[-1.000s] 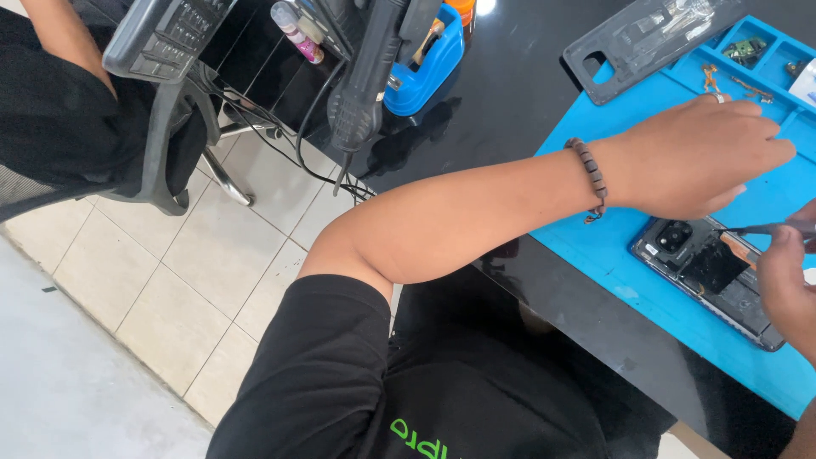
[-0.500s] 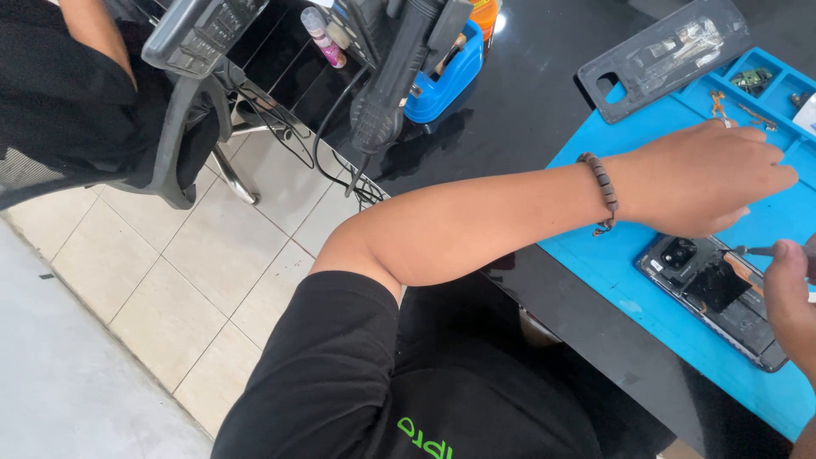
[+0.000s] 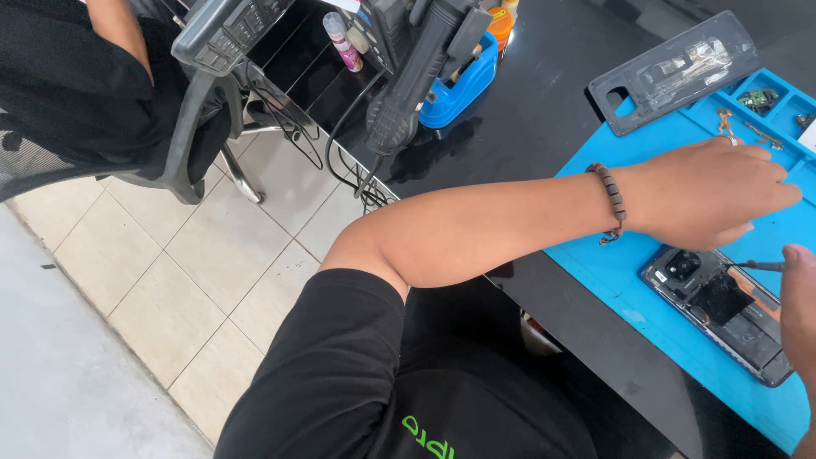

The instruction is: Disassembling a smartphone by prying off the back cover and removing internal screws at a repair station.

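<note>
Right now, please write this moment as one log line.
left hand: over blue mat | right hand: holds thin tool | opened phone: on mat

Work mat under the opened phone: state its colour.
Bright blue work mat, clearest in the head view.

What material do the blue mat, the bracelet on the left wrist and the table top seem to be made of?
The blue mat looks like matte silicone or rubber: flat even colour, soft moulded compartments, no glare. The bracelet seems to be dark round beads, perhaps wood or stone; too small to tell. The table top looks like polished black glass or a glossy laminate, since it mirrors the tools above it.
</note>
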